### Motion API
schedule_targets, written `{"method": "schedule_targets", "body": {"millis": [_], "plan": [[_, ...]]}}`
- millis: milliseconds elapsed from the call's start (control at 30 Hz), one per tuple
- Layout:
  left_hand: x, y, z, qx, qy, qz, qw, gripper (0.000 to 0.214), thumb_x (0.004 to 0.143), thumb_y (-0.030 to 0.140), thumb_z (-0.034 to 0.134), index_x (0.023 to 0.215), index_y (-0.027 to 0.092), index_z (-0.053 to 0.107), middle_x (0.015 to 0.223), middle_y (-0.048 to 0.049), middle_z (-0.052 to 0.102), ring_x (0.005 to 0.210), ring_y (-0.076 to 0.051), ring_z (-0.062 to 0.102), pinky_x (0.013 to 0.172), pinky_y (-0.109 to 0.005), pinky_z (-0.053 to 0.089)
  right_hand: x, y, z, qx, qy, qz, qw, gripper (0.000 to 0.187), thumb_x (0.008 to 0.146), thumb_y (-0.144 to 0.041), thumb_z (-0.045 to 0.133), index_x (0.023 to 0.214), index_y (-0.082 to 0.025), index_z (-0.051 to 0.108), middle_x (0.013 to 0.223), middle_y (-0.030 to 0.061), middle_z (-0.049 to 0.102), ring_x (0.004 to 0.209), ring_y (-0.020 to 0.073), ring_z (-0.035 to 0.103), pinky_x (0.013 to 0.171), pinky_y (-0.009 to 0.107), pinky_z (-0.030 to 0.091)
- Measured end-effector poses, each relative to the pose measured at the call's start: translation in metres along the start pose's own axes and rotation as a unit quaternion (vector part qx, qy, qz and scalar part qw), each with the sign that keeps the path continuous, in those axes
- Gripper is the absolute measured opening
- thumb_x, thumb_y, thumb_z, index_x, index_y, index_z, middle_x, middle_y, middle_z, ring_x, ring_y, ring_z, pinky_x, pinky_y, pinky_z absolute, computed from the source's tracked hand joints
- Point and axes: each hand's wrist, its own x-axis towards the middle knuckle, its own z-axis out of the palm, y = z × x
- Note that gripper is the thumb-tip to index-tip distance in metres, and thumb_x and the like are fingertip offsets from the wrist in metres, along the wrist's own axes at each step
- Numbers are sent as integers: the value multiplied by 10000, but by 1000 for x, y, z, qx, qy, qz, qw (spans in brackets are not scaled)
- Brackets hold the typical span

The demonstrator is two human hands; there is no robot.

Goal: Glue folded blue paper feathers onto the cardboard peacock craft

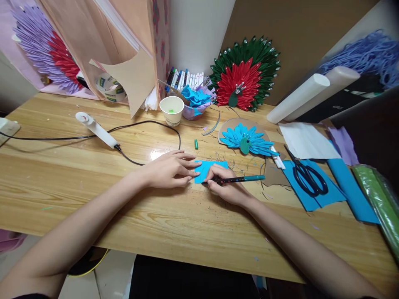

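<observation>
A small blue sheet of paper (207, 166) lies flat on the wooden table between my hands. My left hand (171, 169) rests palm down with fingers stretched out, their tips on the paper's left edge. In my right hand (222, 182) is a dark marker pen (246, 179) with a teal end, its tip low over the paper's right part. My fingers hide the tip, so contact with the sheet cannot be made out. Just beyond the paper stands a small green pen cap (196, 144).
Behind are a paper cup (172, 110), a bowl of blue scraps (196, 104) and a blue paper peacock (246, 140). Black scissors (307, 174) lie on blue paper at right. A white glue gun (96, 129) with a black cord (149, 122) sits at left.
</observation>
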Motion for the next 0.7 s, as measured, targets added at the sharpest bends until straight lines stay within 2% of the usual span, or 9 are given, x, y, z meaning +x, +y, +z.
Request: {"method": "schedule_targets", "body": {"millis": [133, 300, 433, 567, 700], "plan": [[0, 1, 0, -3, 1, -4, 1000, 317, 860, 276, 476, 1146, 275, 612, 1316, -14, 511, 1274, -235, 381, 1055, -429, 268, 0, 1, 1, 17, 21, 36, 999, 79, 778, -169, 493, 707, -184, 526, 676, -5, 545, 637, 133, 479, 593, 256, 351], [1, 2, -1, 16, -11, -2, 1000, 321, 862, 271, 463, 1147, 267, 612, 1328, -13, 499, 1278, -236, 374, 1055, -431, 268, 0, 1, 1, 2, -4, 18, 1000, 98, 755, -154, 514, 661, -182, 523, 672, -4, 544, 642, 132, 481, 604, 257, 351], [1, 2, -1, 24, -7, 1, 1000, 320, 866, 281, 458, 1147, 265, 611, 1323, -17, 506, 1275, -234, 376, 1052, -432, 270, 0, 1, 1, 9, 10, 31, 999, 82, 761, -155, 501, 688, -183, 526, 661, -9, 540, 634, 131, 480, 601, 255, 355], [1, 2, -1, 18, -5, 3, 1000, 323, 860, 265, 467, 1152, 271, 606, 1323, -13, 505, 1272, -229, 381, 1040, -422, 286, 0, 2, 0, 13, -4, 27, 1000, 98, 751, -154, 512, 658, -182, 519, 654, -10, 530, 633, 131, 479, 596, 254, 350], [1, 3, -2, 22, -1, 6, 1000, 316, 870, 280, 453, 1143, 268, 612, 1322, -11, 508, 1267, -231, 386, 1040, -427, 282, 1, 1, 1, 24, 70, 70, 995, 68, 810, -192, 479, 753, -191, 517, 669, -18, 517, 626, 129, 470, 583, 249, 344]]}}
